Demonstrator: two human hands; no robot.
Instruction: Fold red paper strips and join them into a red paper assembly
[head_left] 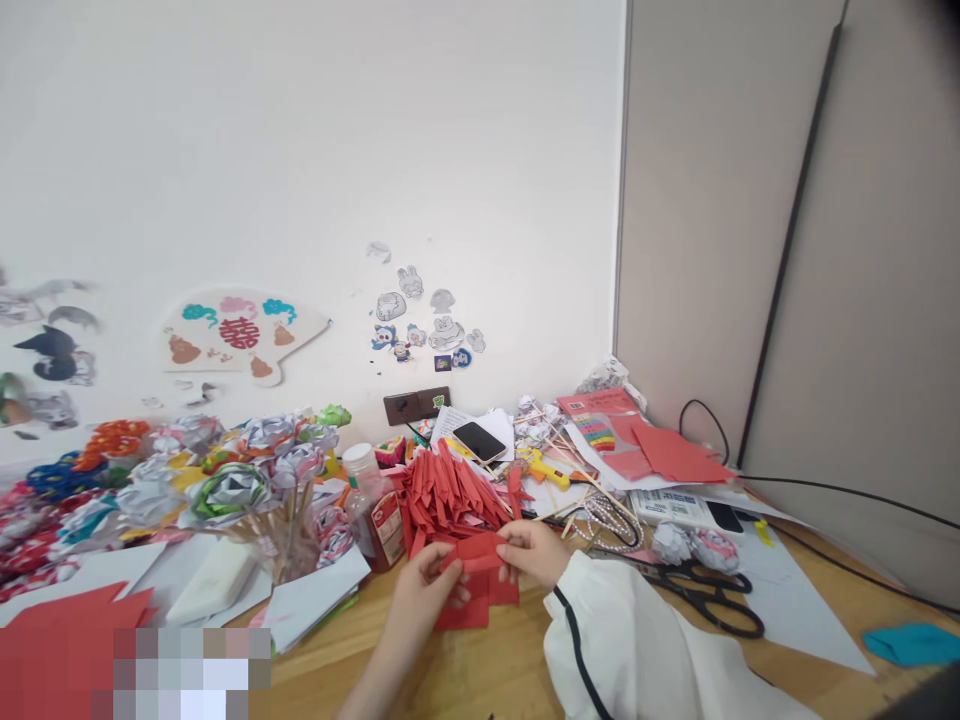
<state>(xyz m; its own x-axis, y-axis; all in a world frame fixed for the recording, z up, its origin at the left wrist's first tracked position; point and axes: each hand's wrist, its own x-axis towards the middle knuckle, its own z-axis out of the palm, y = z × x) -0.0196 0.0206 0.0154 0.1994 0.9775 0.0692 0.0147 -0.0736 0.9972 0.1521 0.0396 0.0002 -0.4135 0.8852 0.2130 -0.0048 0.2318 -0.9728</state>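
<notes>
My left hand [421, 590] and my right hand [534, 550] both pinch a piece of red paper [480, 580] just above the wooden table [510, 660]. The fingers of each hand are closed on the paper's upper edge, left hand on its left side, right hand on its right. My right arm wears a white sleeve with a dark stripe. Right behind the paper lies a pile of folded red paper strips [450, 495].
A bunch of paper flowers [225, 480] fills the left. A glue bottle [371, 510], a phone [478, 441], black scissors [712, 595], red sheets [667, 452], sticks, cables and a teal scrap [911, 643] lie around. Paper cutouts hang on the wall.
</notes>
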